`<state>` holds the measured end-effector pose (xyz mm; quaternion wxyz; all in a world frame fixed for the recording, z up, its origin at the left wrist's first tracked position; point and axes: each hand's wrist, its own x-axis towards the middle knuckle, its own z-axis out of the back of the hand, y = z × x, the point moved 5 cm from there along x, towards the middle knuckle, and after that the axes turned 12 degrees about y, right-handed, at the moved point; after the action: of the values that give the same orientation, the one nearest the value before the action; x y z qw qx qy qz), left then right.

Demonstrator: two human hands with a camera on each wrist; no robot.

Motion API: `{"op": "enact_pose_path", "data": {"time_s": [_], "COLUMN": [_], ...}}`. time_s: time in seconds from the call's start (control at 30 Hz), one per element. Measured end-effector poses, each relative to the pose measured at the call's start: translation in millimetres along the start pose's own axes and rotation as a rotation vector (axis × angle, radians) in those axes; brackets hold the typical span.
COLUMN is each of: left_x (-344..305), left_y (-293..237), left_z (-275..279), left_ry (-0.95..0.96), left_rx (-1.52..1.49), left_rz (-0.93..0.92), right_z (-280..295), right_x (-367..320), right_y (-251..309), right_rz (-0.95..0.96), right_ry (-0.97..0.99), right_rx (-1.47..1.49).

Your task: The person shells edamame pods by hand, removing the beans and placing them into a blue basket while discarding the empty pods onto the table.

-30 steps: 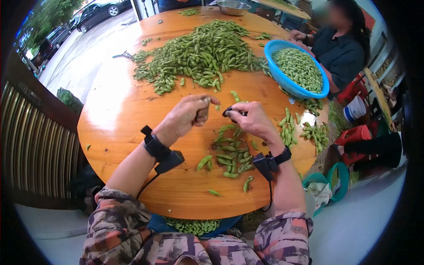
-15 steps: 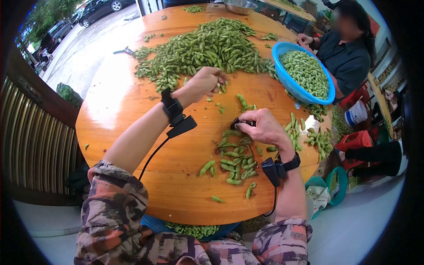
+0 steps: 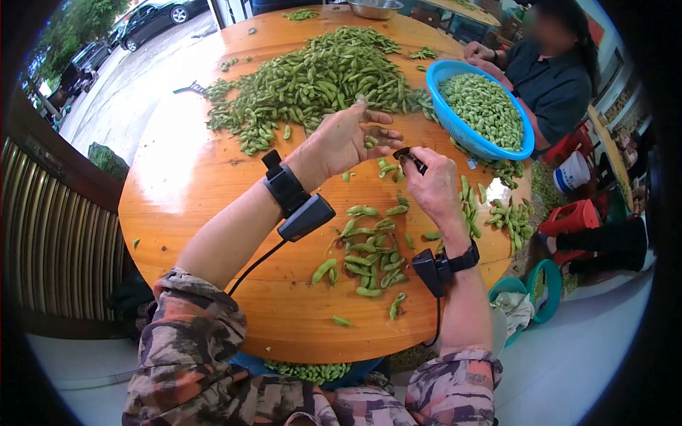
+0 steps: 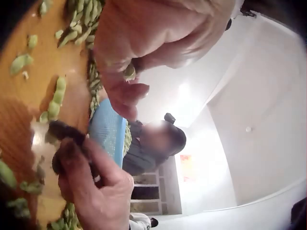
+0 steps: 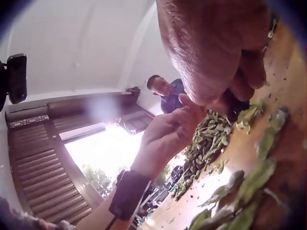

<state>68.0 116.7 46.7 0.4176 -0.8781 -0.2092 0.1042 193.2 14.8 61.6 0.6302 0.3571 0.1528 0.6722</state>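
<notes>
My left hand (image 3: 344, 142) is raised near the front of the pile, palm turned inward and thumb lifted. Its lower fingers hold a small green edamame pod (image 4: 129, 72), which shows between finger and palm in the left wrist view. Close to those fingertips, my right hand (image 3: 432, 181) grips a small black tool (image 3: 410, 159) between thumb and fingers; its kind cannot be made out. Loose edamame pods (image 3: 369, 259) are spread on the wooden table (image 3: 284, 248) below both hands. Beyond them lies a big heap of edamame (image 3: 320, 85).
A blue basket (image 3: 442, 113) full of pods stands at the table's right side, with a person (image 3: 554, 89) behind it. Smaller pod groups (image 3: 513, 221) lie at the right edge. A metal bowl (image 3: 375, 8) stands at the far edge, and a blue container (image 3: 249, 361) of pods is below the near edge.
My left hand went to the front of the heap, then came back right toward my right hand, its fingers extending and a pod among them. My right hand dipped over the loose pods and rose again with the tool.
</notes>
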Motion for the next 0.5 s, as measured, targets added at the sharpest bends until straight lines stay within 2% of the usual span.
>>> {"op": "enact_pose_path", "data": {"time_s": [0.13, 0.23, 0.3, 0.33, 0.4, 0.43, 0.5], "left_x": [-6, -7, -4, -3, -7, -4, 5], "left_y": [3, 4, -6, -13, -40, -48, -70], "left_z": [-11, 8, 33, 37, 51, 56, 51], "left_ry": [-0.028, 0.001, -0.091, -0.089, -0.379, -0.378, -0.4], "left_rx": [-0.126, -0.138, 0.22, 0.22, 0.871, 0.871, 1.702], "left_rz": [-0.054, -0.07, -0.045, -0.047, -0.021, -0.023, -0.153], "right_z": [-1, -8, -11, -11, -14, -14, -15], "right_x": [-1, -1, -1, -2, -1, -1, -1], "right_y": [1, -3, -2, -2, -2, -2, -3], "right_rz": [-0.017, 0.051, 0.101, 0.102, 0.072, 0.073, 0.099], "right_ry": [0.009, -0.019, -0.02, -0.021, 0.011, 0.011, 0.002], "right_rx": [-0.031, -0.112, -0.137, -0.139, -0.152, -0.153, -0.132]}}
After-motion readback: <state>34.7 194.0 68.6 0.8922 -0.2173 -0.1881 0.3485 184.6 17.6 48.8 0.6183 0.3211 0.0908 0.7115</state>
